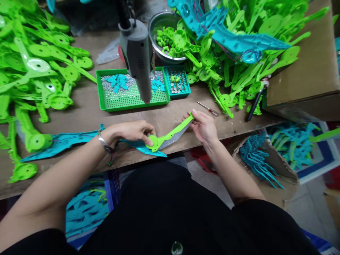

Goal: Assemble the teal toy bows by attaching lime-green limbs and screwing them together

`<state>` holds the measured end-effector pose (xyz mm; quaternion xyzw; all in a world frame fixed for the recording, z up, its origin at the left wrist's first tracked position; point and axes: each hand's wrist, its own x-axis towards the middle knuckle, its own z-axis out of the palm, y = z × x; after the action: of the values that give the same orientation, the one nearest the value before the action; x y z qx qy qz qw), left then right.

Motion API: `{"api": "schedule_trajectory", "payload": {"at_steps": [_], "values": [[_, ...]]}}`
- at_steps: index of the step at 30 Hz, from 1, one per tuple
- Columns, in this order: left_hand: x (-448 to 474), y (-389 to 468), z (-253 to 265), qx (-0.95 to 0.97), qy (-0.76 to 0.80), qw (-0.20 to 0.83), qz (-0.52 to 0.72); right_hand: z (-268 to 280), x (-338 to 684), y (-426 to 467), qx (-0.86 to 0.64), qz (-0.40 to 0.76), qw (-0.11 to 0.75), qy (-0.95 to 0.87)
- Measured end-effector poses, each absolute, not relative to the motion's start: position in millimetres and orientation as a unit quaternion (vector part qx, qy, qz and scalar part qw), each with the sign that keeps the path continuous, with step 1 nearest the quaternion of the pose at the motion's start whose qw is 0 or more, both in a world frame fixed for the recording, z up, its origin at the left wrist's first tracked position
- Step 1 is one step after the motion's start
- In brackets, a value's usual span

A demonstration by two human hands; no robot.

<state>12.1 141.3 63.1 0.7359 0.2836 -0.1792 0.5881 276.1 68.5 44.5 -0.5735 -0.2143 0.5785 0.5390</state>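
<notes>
Near the table's front edge lies a long blue plastic piece point(75, 141), partly covered by my left forearm. Over its right end is a green plastic arm point(174, 132) with a round disc and a translucent grey blade-like strip along its lower side. My left hand point(135, 132) is closed on the disc end, thumb on top of it. The narrow far end is pinched between the thumb and fingers of my right hand point(203, 125). Above them hangs a grey electric screwdriver point(138, 60), its tip pointing down, touched by neither hand.
A green tray point(114, 102) of screws and small blue parts stands behind, beside a small blue tray point(183, 94). Green parts point(37, 67) heap up left, more point(239, 78) right. A metal bowl point(151, 32), a small screwdriver point(208, 108) and a cardboard box point(300, 71) are also there.
</notes>
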Motion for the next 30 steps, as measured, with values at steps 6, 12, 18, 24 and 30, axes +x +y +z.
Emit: {"api": "schedule_trajectory", "payload": {"at_steps": [6, 12, 18, 24, 30], "values": [[9, 146, 58, 0.707, 0.294, 0.625, -0.153, 43, 257, 51, -0.559, 0.615, 0.519, -0.201], [11, 154, 61, 0.671, 0.314, 0.658, -0.135, 38, 207, 11, -0.522, 0.753, 0.337, -0.215], [13, 153, 66, 0.674, 0.297, 0.664, -0.125, 31, 176, 9, -0.535, 0.697, 0.424, -0.218], [10, 152, 64, 0.675, 0.286, 0.665, -0.140, 29, 175, 9, -0.535, 0.697, 0.424, -0.218], [12, 162, 68, 0.672, 0.273, 0.666, -0.175, 30, 183, 1, -0.454, 0.760, 0.425, -0.190]]}}
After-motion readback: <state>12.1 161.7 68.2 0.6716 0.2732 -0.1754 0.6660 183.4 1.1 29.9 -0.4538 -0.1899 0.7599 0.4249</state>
